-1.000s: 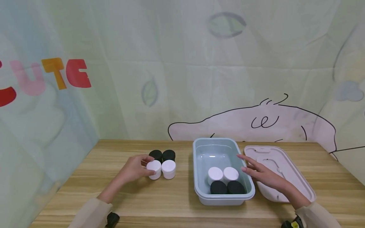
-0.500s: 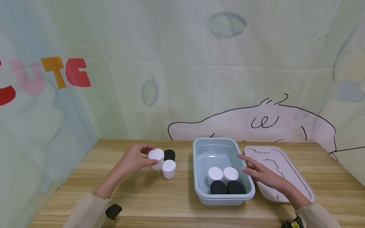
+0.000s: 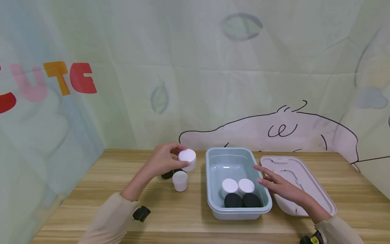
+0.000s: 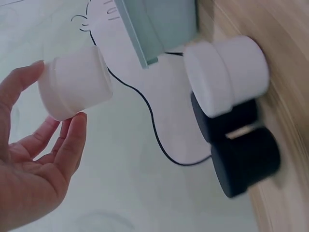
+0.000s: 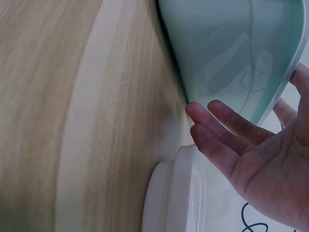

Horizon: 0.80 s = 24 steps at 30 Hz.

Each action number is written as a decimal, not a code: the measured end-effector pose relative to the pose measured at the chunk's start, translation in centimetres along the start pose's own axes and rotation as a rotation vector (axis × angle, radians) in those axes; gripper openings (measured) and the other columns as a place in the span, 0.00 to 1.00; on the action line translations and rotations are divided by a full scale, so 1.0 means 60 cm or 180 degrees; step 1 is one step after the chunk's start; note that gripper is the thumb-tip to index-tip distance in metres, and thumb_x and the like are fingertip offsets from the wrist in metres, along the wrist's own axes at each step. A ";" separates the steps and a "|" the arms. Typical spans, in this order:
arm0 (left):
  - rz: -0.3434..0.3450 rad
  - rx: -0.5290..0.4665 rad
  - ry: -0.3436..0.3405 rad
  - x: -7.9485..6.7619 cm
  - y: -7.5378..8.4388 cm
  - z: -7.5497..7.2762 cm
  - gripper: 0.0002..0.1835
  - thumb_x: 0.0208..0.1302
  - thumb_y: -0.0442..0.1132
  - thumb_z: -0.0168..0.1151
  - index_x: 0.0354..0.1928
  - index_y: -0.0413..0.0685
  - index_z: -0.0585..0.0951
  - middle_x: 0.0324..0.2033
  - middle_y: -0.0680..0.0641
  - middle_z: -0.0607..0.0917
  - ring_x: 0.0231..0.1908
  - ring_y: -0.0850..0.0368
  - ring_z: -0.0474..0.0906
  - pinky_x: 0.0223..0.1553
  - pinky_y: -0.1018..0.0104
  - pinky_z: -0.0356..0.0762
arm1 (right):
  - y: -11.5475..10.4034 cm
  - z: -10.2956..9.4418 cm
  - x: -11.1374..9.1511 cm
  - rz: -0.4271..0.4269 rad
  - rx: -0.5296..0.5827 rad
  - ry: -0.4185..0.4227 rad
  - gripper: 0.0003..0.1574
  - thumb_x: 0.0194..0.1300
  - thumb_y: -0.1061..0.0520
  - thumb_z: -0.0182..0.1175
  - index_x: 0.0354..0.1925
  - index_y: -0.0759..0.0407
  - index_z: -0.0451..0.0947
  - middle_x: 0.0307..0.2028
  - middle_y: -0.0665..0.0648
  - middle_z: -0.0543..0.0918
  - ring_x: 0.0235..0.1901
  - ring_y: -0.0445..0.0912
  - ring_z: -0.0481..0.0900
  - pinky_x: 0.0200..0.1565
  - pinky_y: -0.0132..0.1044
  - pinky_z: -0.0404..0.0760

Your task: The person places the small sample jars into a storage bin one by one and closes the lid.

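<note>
A small white lidded jar (image 4: 77, 83) is pinched between the thumb and fingers of my left hand (image 3: 163, 160), raised over the table. Below it stand another white jar (image 4: 227, 72) and two black jars (image 4: 246, 159), partly covered by the hand in the head view. My right hand (image 3: 283, 185) rests at the right rim of a light blue plastic tub (image 3: 211, 189), its fingers nearly straight. Inside the tub's near end sit two white jars (image 3: 238, 187) and two black jars (image 3: 242, 200), packed together.
A pale lid (image 3: 317, 193) lies on the wooden table (image 3: 164, 220) right of the tub, partly under my right forearm. Behind the table hangs a printed cloth (image 3: 195, 84).
My left hand has gripped the left white jar, lifted it off the table and carried it right and away from me, toward the tub. The right hand has stayed put.
</note>
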<state>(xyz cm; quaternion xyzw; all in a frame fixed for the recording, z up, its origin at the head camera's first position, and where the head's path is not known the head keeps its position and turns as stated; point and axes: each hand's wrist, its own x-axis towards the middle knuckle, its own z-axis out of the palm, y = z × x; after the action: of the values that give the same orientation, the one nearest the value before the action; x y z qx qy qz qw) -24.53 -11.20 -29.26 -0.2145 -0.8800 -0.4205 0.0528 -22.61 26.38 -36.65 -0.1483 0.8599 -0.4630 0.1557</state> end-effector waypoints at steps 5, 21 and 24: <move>0.0057 -0.0051 -0.0085 0.022 0.026 0.028 0.22 0.44 0.39 0.72 0.43 0.40 0.79 0.36 0.47 0.82 0.38 0.54 0.78 0.35 0.66 0.77 | 0.000 0.000 -0.001 -0.0013 0.0017 -0.0003 0.35 0.70 0.47 0.44 0.70 0.50 0.46 0.68 0.71 0.42 0.62 0.72 0.49 0.50 0.59 0.70; 0.0217 -0.0120 -0.0500 0.080 0.062 0.126 0.24 0.46 0.41 0.72 0.46 0.39 0.79 0.38 0.47 0.81 0.39 0.55 0.76 0.38 0.71 0.77 | -0.004 0.001 0.000 0.0014 0.0053 -0.0027 0.35 0.70 0.46 0.43 0.70 0.51 0.45 0.68 0.71 0.41 0.63 0.72 0.48 0.51 0.59 0.69; 0.0222 -0.0090 -0.0570 0.088 0.063 0.145 0.24 0.47 0.41 0.71 0.47 0.40 0.79 0.39 0.47 0.81 0.40 0.55 0.76 0.38 0.71 0.77 | -0.004 0.001 0.000 0.0022 0.0069 -0.0034 0.35 0.70 0.46 0.43 0.70 0.51 0.45 0.68 0.71 0.41 0.62 0.72 0.49 0.51 0.59 0.70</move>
<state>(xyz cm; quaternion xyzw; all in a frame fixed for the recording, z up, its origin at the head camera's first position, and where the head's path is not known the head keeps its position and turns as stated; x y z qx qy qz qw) -26.95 -0.71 -30.63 -0.2824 -0.8671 -0.4100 -0.0144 -22.56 26.22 -36.50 -0.1461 0.8545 -0.4709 0.1634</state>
